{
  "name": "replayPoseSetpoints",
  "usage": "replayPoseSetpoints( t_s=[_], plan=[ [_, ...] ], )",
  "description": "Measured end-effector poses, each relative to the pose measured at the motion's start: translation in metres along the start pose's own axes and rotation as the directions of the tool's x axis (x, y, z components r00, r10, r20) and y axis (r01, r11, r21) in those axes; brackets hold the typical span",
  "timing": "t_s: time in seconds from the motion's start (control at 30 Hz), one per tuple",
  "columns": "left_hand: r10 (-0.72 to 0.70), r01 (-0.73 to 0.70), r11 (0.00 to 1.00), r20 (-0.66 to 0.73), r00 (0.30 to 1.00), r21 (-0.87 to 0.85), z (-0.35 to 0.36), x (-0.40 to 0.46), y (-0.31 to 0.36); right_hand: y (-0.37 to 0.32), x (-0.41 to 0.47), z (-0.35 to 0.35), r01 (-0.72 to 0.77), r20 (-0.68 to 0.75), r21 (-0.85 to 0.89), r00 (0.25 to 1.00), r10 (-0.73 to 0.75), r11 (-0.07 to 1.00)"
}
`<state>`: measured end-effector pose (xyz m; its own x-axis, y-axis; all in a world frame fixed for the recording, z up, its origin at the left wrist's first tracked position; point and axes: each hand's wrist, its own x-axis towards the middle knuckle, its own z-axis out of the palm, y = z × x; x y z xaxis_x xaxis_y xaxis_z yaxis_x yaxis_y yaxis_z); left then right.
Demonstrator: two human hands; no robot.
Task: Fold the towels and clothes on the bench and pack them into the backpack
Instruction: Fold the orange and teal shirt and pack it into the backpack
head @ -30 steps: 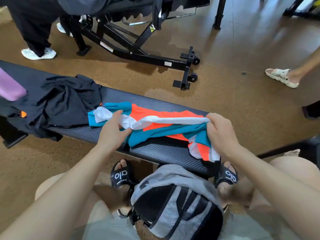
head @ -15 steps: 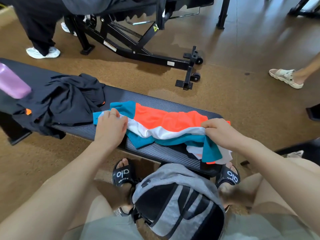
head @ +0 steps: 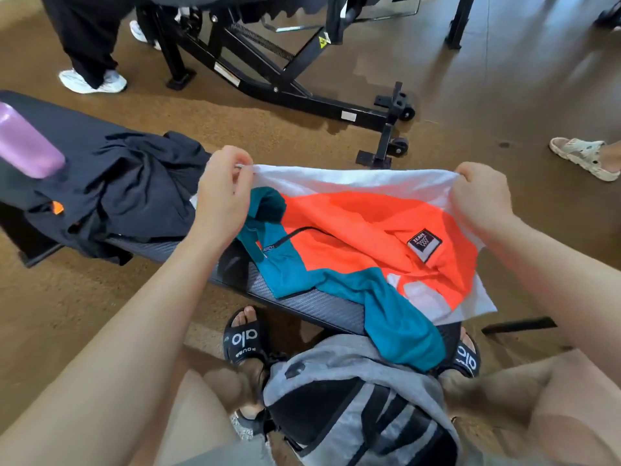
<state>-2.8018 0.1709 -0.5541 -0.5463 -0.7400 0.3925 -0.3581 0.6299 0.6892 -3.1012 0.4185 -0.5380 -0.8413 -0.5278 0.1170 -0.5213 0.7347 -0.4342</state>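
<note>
Nearest the camera, at six o'clock between the person's knees, the grey and black fabric backpack [head: 363,408] sat on the floor, and whether its zip stood open could not be told; a closed top would stall the packing step. Just above it, the teal tail of the orange, teal and white colour-block garment [head: 363,237] hung off the near edge of the dark ribbed padded bench [head: 312,306] and drooped onto the backpack's top, so a careless fold could have dragged that end to the floor or left it bunched inside the fold. Further out, the left hand [head: 223,200] at ten o'clock and the right hand [head: 480,200] at two o'clock each pinched a corner of the garment's white edge, fingers curled tight on cloth, holding it stretched and lifted above the bench. The thin, slippery-looking fabric could have slid from either pinch, collapsing the spread. At nine o'clock, the crumpled dark navy clothing heap [head: 134,193] lay on the bench touching the left hand's side, likely to snag or get caught up, and the lilac plastic bottle [head: 27,146] beyond it could have been knocked over if that heap were tugged.
</note>
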Motion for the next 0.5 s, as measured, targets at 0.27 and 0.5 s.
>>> replayPoseSetpoints(
  t_s=[0.27, 0.5],
  plan=[
    [-0.348, 0.165, 0.878, 0.364, 0.864, 0.449, 0.015, -0.008, -0.042, -0.019, 0.015, 0.050, 0.132, 0.127, -0.353, 0.988, -0.093, 0.926],
    [-0.664, 0.245, 0.695, 0.472, 0.580, 0.676, 0.006, -0.018, -0.036, -0.083, -0.026, 0.100, 0.434, 0.404, 0.068, 0.811, -0.422, 0.899]
  ],
)
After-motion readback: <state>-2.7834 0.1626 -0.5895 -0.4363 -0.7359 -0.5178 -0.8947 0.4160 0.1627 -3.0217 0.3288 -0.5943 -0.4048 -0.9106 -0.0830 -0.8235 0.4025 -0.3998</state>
